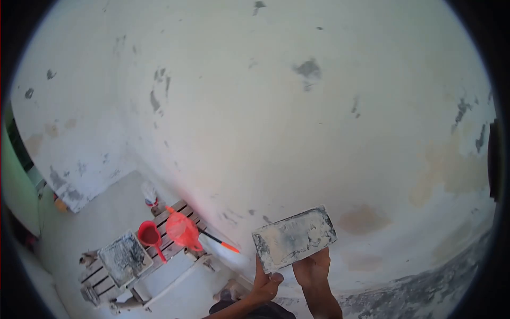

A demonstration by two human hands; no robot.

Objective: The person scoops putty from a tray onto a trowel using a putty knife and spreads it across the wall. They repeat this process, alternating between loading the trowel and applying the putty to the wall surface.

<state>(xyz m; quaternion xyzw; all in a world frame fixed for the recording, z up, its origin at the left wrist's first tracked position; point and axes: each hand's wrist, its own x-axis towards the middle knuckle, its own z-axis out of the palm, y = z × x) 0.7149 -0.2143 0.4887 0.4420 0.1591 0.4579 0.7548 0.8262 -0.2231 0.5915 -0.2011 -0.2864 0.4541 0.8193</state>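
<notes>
**Both hands on a plastering trowel at the wall**

A flat rectangular trowel (295, 238), its face smeared with white and grey plaster, is held up against the white wall (276, 117), low in the view and right of centre. It sits tilted, its left end lower than its right.

The left hand (267, 282) comes up from below with the forearm rising from the bottom edge. Its fingers are curled closed at the trowel's lower left edge, thumb tip showing in front; it appears to grip the blade's edge there. The right hand (313, 266) reaches up beside it, wrist straight, its back toward the camera and its fingers hidden behind the trowel's lower edge, so whether they close on a handle cannot be told.

Down to the left, well apart from the hands, a wooden pallet (175, 250) lies on the floor. On it rest a square mortar tray (124, 258), a red scoop (150, 235) and an orange mesh funnel (183, 229), with an orange-tipped stick (220, 242) lying beside the funnel near the wall's foot.
</notes>
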